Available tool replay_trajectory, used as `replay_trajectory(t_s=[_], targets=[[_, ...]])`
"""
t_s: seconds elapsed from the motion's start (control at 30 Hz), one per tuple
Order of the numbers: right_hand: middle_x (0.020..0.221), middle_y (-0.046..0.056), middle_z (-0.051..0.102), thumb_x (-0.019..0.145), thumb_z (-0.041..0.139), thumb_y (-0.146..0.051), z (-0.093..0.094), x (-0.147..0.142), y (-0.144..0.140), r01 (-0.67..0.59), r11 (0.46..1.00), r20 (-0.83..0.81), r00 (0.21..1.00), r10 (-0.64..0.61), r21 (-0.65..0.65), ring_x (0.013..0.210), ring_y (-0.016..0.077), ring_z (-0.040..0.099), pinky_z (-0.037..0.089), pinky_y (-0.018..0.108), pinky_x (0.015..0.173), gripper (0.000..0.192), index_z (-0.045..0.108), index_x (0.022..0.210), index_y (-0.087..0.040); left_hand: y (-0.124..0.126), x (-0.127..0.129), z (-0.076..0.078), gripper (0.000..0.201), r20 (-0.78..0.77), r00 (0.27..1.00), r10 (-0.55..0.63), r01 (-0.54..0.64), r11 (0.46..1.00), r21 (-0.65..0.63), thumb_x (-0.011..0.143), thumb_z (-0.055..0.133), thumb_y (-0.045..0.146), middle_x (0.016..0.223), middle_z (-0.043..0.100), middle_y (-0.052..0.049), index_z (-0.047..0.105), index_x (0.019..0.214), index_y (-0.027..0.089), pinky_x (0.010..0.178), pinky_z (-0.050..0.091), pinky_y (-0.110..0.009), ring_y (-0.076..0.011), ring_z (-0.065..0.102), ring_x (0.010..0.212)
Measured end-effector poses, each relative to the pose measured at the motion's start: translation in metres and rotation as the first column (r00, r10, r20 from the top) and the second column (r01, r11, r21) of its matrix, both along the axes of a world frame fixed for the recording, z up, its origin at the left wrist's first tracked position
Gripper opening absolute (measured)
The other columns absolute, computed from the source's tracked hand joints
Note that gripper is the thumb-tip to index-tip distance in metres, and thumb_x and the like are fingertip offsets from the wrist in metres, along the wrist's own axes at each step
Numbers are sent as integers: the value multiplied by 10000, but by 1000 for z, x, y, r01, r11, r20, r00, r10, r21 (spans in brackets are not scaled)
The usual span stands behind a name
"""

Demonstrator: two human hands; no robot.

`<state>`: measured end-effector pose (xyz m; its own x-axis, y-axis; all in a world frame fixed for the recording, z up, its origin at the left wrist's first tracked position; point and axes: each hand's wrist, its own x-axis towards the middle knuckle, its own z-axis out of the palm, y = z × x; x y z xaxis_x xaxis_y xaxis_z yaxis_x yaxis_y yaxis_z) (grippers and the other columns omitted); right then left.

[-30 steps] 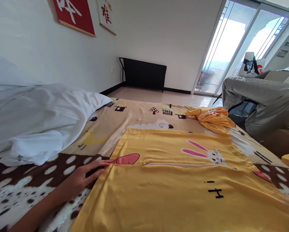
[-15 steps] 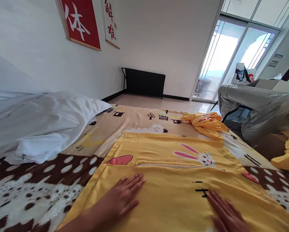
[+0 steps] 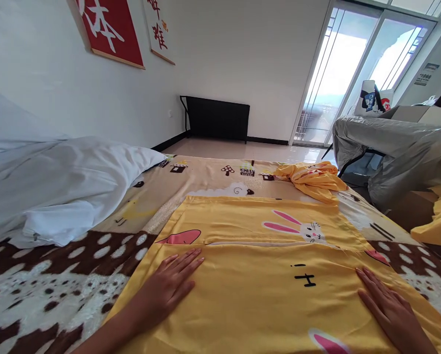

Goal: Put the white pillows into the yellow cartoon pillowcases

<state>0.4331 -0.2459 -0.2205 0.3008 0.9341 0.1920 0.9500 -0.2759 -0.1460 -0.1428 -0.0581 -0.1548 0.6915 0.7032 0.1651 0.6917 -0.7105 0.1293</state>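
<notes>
A yellow pillowcase [image 3: 242,290] with rabbit prints and a zipped slit across it lies spread out in front of me. My left hand [image 3: 171,285] rests flat on its left part, fingers outstretched just below the slit. On the right part lies my right hand [image 3: 390,307], palm down with the fingers extended, near the side edge. Between the hands the cloth shows dark "Hi" lettering and, lower down, part of a pink rabbit ear. Neither hand grips anything.
A patterned blanket [image 3: 191,179] covers the bed beneath. White bedding [image 3: 80,182] is heaped at the left. A crumpled yellow cloth [image 3: 312,179] lies at the far right. Beyond it stands plastic-wrapped furniture [image 3: 390,137], with more yellow fabric [image 3: 440,216] at the right edge.
My hands have moved apart over the cloth, the left one leftward and the right one further right and up. The "Hi" print shows flatter, and more of the lower rabbit ear is visible.
</notes>
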Motion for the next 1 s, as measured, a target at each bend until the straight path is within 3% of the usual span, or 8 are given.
replay_trajectory(t_s=[0.17, 0.27, 0.43, 0.57, 0.7, 0.77, 0.83, 1.0], targets=[[1492, 9, 363, 885, 294, -599, 1, 1, -3, -39, 999, 15, 999, 39, 4, 1354, 264, 376, 394, 522, 1024, 621, 325, 1453, -348, 3, 1, -2, 467, 21, 999, 43, -44, 999, 31, 957, 387, 368, 1479, 397, -6, 390, 1421, 320, 1095, 340, -371, -200, 410, 1339], [1426, 34, 464, 870, 328, -611, 1, 14, -3, -111, 994, 48, 993, 110, 20, 1272, 273, 488, 478, 470, 948, 602, 461, 1380, -319, 7, 2, -4, 453, 13, 995, 98, -99, 993, 71, 950, 391, 375, 1466, 417, -11, 439, 1394, 298, 1069, 363, -374, -207, 426, 1328], [993, 54, 736, 864, 465, -569, 43, 4, 40, -370, 924, 213, 914, 344, 93, 888, 233, 698, 538, 339, 778, 404, 705, 977, -265, 15, 4, -9, 448, 49, 986, 159, -164, 975, 150, 931, 416, 383, 1408, 494, -43, 500, 1350, 250, 1036, 390, -356, -208, 476, 1287], [943, 46, 729, 921, 465, -431, 75, -53, 101, -596, 756, 304, 798, 520, 271, 841, 204, 682, 510, 321, 747, 293, 685, 961, -240, 17, 3, -9, 432, 81, 972, 219, -229, 961, 153, 932, 399, 384, 1353, 552, -63, 543, 1305, 222, 1007, 410, -338, -203, 514, 1252], [1077, 98, 693, 914, 500, -280, 64, -86, 121, -741, 531, 358, 667, 653, 411, 992, 213, 645, 460, 338, 881, 263, 635, 1111, -168, 19, 5, -7, 375, 149, 960, 238, -263, 949, 176, 916, 427, 351, 1273, 619, -64, 606, 1210, 202, 972, 436, -312, -194, 569, 1179], [1065, 101, 694, 900, 514, -239, 55, -82, 119, -777, 472, 353, 617, 703, 417, 1006, 207, 636, 443, 332, 909, 266, 629, 1126, -159, 22, 8, -6, 326, 186, 951, 248, -284, 938, 200, 901, 450, 332, 1198, 663, -59, 643, 1126, 198, 944, 458, -299, -189, 601, 1118], [1040, 99, 696, 883, 534, -225, 50, -73, 116, -767, 477, 326, 624, 710, 430, 994, 207, 633, 439, 330, 908, 273, 627, 1131, -157, 25, 11, -6, 295, 199, 943, 268, -309, 926, 219, 893, 454, 322, 1130, 691, -61, 660, 1060, 194, 924, 474, -306, -191, 625, 1058], [996, 77, 690, 880, 536, -204, 49, -63, 117, -652, 584, 174, 725, 666, 483, 906, 194, 625, 456, 328, 817, 223, 634, 1080, -193, 29, 11, -6, 313, 180, 946, 269, -304, 929, 210, 891, 451, 362, 1120, 690, -72, 656, 1054, 190, 919, 494, -344, -214, 629, 1051]])
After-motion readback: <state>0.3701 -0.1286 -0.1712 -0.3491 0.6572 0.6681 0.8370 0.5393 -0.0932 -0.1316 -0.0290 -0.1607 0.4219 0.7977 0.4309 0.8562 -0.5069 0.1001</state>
